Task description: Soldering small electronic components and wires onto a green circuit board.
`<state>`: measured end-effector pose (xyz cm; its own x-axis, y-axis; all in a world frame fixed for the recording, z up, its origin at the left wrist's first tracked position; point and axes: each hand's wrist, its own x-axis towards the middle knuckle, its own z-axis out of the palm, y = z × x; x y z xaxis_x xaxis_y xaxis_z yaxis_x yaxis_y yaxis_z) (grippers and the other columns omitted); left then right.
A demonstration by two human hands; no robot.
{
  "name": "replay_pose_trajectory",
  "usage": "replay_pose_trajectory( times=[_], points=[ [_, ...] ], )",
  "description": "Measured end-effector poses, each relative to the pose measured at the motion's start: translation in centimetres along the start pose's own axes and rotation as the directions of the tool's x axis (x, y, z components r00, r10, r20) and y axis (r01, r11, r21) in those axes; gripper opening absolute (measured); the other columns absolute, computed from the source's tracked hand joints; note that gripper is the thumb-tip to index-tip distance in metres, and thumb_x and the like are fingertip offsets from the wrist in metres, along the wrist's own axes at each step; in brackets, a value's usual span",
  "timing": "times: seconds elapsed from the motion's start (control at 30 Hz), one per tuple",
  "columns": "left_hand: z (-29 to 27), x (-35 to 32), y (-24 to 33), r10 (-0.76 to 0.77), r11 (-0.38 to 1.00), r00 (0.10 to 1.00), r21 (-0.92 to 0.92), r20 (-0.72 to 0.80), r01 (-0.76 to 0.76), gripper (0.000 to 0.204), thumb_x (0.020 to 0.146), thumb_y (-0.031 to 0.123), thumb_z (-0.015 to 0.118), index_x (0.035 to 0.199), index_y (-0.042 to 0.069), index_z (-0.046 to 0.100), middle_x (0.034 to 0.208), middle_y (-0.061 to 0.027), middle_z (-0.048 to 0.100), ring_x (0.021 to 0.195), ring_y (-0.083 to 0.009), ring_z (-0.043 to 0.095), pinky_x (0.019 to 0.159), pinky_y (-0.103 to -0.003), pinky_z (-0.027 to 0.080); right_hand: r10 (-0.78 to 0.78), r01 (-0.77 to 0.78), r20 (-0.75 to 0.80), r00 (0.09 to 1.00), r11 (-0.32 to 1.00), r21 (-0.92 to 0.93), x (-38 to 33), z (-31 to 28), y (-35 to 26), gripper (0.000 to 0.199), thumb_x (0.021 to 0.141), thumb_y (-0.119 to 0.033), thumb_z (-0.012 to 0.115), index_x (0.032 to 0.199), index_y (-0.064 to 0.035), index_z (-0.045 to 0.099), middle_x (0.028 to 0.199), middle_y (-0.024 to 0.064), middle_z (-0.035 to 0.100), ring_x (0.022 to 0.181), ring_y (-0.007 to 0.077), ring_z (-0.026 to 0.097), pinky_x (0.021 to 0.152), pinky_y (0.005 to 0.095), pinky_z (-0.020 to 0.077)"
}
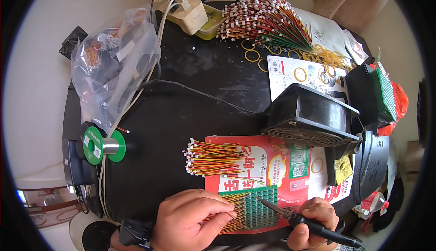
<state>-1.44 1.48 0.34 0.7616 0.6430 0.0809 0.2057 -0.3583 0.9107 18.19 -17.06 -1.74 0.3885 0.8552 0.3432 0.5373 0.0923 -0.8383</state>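
Observation:
My right hand [313, 221] is closed round the black handle of a soldering iron [282, 211], whose tip points left over a green circuit board [262, 205]. Thumb and forefinger of my left hand [193, 219] pinch a thin wire [237, 218] at the board's left side. Rows of red and yellow wires run left from the board and pass partly under that hand. Just beyond it lies a bundle of red, yellow and black wires with white connectors [213, 158]. A red printed sheet [284, 192] lies under board and bundle.
A black fan [313, 115] stands right of centre, with a yellow sponge [343, 169] nearby. At left are a green solder spool [93, 145] and a clear plastic bag [116, 65]. Farther back are a large wire pile [268, 22], rubber bands [324, 56] and a power strip [188, 15].

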Motion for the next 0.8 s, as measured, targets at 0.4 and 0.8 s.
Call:
replay_pose_trajectory(
  times=[0.4, 0.8],
  points=[
    [0.8, 0.3, -0.2, 0.088, 0.988, 0.996, 0.130, -0.006, -0.087, 0.020, 0.075, -0.004, 0.081, 0.093, 0.002, 0.074, 0.079, -0.0103, 0.071, 0.064, -0.0204, 0.070, 0.058, -0.029, 0.056, 0.019, -0.020, -0.042, 0.999, 0.999, -0.031, -0.3, 0.1, 0.1, 0.030, 0.085, -0.017, 0.078, 0.097, -0.0002, 0.057, 0.067, 0.0104, 0.064, 0.054, 0.0227, 0.063, 0.051, 0.0344, 0.0522],
    [1.9, -0.1, -0.3, 0.217, 0.951, 0.972, 0.207, 0.086, -0.231, 0.025, 0.078, 0.004, 0.075, 0.103, 0.002, 0.074, 0.090, -0.0092, 0.067, 0.077, -0.0241, 0.070, 0.063, -0.035, 0.059, 0.003, -0.010, -0.099, 0.995, 0.998, -0.067, 1.3, 1.1, -1.7, 0.033, 0.095, -0.022, 0.068, 0.102, 0.0067, 0.055, 0.074, 0.0181, 0.060, 0.059, 0.0262, 0.060, 0.056, 0.0365, 0.0507]
  ],
)
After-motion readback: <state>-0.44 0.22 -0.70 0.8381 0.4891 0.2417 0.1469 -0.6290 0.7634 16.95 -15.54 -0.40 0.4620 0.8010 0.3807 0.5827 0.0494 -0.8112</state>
